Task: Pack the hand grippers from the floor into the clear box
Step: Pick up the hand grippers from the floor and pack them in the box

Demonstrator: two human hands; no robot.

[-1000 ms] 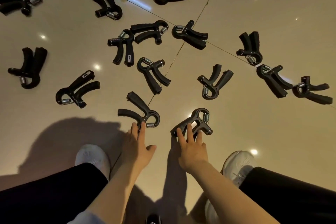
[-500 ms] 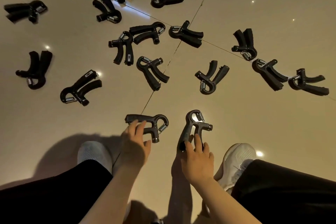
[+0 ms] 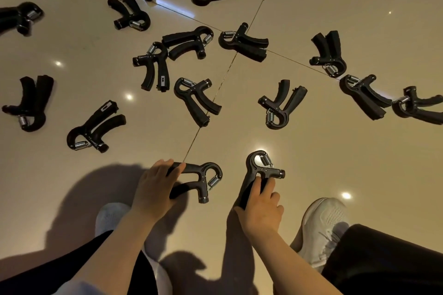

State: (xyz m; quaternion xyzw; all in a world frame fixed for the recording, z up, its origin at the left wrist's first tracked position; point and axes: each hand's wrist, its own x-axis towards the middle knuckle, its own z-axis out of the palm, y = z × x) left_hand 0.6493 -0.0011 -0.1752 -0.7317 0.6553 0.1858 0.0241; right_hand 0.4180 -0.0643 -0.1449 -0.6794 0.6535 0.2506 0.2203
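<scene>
Presently, two hand grippers in hand; clear box out of view.

Left hand (image 3: 157,187): fingers curled over the upper handle of the left gripper (image 3: 201,181), thumb under the lower handle; holds both handles at their free ends, likely so the piece lifts in one move.

Left gripper, lie: long axis runs across the view; handles point toward the palm, spring and hooked head point away from the fingertips, toward the other hand.

Right hand (image 3: 261,208): fingers wrapped round the handles of the right gripper (image 3: 260,175), fingertips just short of the crossbar.

Right gripper, lie: long axis runs away from the person; handles under the fingers, looped head and spring beyond the fingertips.

Contact with floor (image 3: 335,151): cannot tell whether either piece has left it.

Remaining stock: loose grippers (image 3: 196,99) scattered well beyond both sets of fingertips, pointing all ways.

Judgement: one per hand halves the trips to the box.

Shoes (image 3: 326,225): pale, beside the wrists.
</scene>
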